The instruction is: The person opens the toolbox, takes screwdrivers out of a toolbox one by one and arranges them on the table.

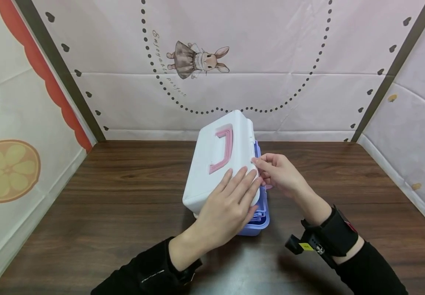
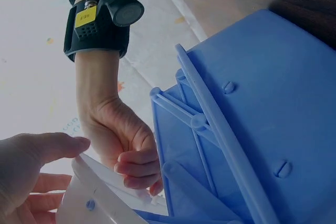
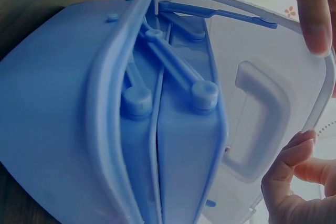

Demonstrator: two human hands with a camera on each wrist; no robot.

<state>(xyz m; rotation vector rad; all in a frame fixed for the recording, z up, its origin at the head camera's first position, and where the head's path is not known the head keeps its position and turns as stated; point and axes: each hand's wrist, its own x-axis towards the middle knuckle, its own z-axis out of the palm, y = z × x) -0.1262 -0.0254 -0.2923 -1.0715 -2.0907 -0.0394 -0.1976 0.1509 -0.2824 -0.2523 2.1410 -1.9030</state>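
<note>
A storage box with a white lid (image 1: 212,151), a pink handle (image 1: 229,149) and a blue base (image 1: 253,230) stands on the table. The lid is raised part way, and folding blue trays (image 3: 191,124) with hinged arms show beneath it. My left hand (image 1: 231,207) lies over the lid's near right corner, fingers straight, with the thumb (image 2: 63,145) at its rim. Against the lid's right edge, the thumb and curled forefinger of my right hand (image 1: 279,172) pinch the rim. A bit of a pink latch (image 1: 268,187) shows just below that hand.
The box stands on a dark wooden table (image 1: 131,196). A printed white cloth wall (image 1: 264,49) rises behind it, with further cloth walls at the left (image 1: 10,102) and right (image 1: 415,135). Each wrist wears a black strap, and a small camera (image 1: 297,244) hangs at the right one.
</note>
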